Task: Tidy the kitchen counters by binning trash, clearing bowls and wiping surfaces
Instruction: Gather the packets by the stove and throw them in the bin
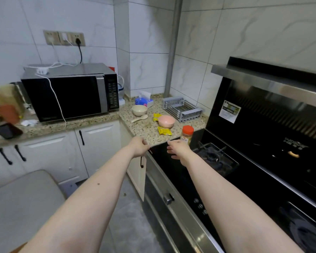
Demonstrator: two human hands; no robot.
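Task looks barely started, judging by the counter (146, 130). Nothing seems binned or cleared yet. Trash left: two yellow wrappers, one (164, 132) near the front edge by the stove, the other (156, 117) just behind, touching the pink bowl (166, 121). Cream bowl (139, 110) sits toward the back w/ a spoon (139, 119) lying in front of it. Tissue box (144, 101) in the back corner, wire rack (182, 108) along the rt wall, orange-lid jar (187, 134) at the stove-side edge. No bin or cloth in view.

Both arms reach out over the counter's front edge. Left hand (140, 147): fingers loosely curled, holding nothing. Right hand (178, 148): fingers spread apart, empty, just short of the nearer wrapper. Wiping not begun; some crumbs/smears seem to show mid-counter.
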